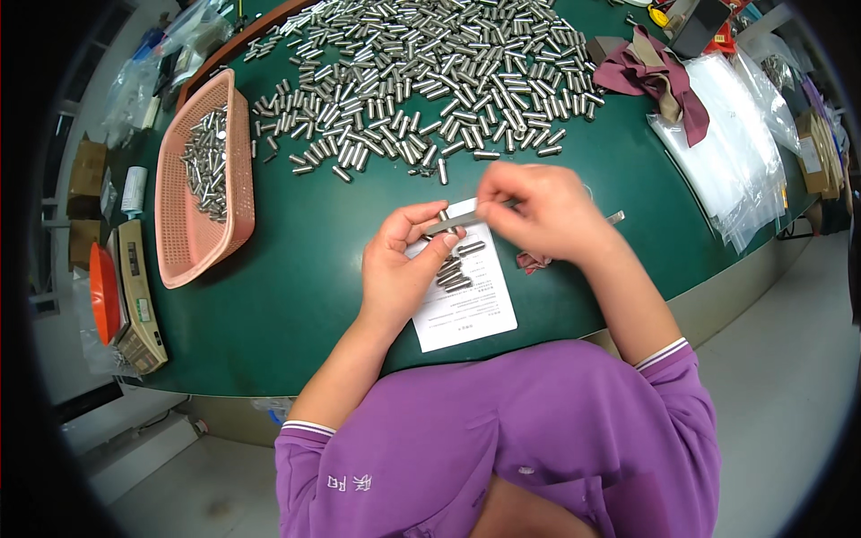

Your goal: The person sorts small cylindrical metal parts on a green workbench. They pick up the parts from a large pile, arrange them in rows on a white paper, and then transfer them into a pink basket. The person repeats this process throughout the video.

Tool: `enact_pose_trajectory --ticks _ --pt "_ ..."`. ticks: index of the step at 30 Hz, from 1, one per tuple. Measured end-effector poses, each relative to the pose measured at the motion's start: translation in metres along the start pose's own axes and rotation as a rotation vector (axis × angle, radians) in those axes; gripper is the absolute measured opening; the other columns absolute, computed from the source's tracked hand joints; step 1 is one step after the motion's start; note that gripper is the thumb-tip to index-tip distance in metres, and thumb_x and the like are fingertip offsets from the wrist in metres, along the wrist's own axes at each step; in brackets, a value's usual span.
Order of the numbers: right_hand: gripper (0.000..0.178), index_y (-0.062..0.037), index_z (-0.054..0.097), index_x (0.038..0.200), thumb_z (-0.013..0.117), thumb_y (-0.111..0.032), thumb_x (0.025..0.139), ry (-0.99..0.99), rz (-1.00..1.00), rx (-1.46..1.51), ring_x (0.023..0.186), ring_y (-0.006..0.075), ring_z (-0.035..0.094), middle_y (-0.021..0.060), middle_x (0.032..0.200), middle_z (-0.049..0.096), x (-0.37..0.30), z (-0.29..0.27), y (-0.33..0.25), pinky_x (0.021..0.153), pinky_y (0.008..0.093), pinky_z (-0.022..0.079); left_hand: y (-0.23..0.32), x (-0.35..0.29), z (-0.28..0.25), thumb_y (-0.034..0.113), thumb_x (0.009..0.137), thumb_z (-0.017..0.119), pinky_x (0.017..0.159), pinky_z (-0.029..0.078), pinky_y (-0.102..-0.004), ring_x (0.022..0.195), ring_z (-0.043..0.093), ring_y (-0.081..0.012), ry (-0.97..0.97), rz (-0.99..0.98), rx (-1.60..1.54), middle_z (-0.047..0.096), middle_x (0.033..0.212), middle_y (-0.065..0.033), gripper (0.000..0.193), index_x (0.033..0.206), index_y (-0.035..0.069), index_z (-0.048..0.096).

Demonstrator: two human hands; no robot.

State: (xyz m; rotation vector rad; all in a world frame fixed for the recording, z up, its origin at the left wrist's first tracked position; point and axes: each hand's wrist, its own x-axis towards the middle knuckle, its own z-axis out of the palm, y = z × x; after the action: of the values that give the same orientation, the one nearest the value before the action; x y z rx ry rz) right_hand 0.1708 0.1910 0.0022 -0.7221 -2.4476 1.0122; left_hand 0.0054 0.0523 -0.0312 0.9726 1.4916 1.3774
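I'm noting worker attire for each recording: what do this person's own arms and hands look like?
The left hand and right hand are ungloved, and the forearms are uncovered, with no watch or bracelet visible. The short purple sleeves end near the elbows in trim with white stripes.

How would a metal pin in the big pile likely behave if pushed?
The metal pins look cylindrical, so one would probably roll. Their bright sheen suggests stiff metal, likely heavy for its size and perhaps slippery. Because they lie crowded together, adjoining ones may shift too.
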Motion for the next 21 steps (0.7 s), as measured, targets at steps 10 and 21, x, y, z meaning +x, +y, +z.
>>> enact_pose_trajectory --ticks 10,21 --pt "0.014 -0.0083 0.064 0.084 0.068 -0.022 0.082 0.045 0.196 0.158 0.067 0.0194 0.067 0.0040 0.074 0.069 -0.002 -0.020 0.012 0.063 0.0322 0.052 0.004 0.001 -0.003 -0.001 0.093 0.062 0.085 0.051 -0.0261 0.094 0.064 -0.0120 -0.038 -0.038 -0.136 0.070 0.097 -0.0094 0.033 0.126 -0.002 0.055" --pt "0.013 -0.0120 0.063 0.084 0.067 -0.024 0.082 0.032 -0.014 -0.003 0.067 0.0262 0.067 0.0040 0.072 0.068 0.003 0.009 -0.006 0.061 0.0386 0.051 -0.001 0.002 0.000 0.000 0.089 0.069 0.085 0.054 -0.0270 0.097 0.067 -0.0141 -0.001 -0.030 -0.011 0.070 0.103 -0.0100 0.033 0.121 -0.003 0.058"
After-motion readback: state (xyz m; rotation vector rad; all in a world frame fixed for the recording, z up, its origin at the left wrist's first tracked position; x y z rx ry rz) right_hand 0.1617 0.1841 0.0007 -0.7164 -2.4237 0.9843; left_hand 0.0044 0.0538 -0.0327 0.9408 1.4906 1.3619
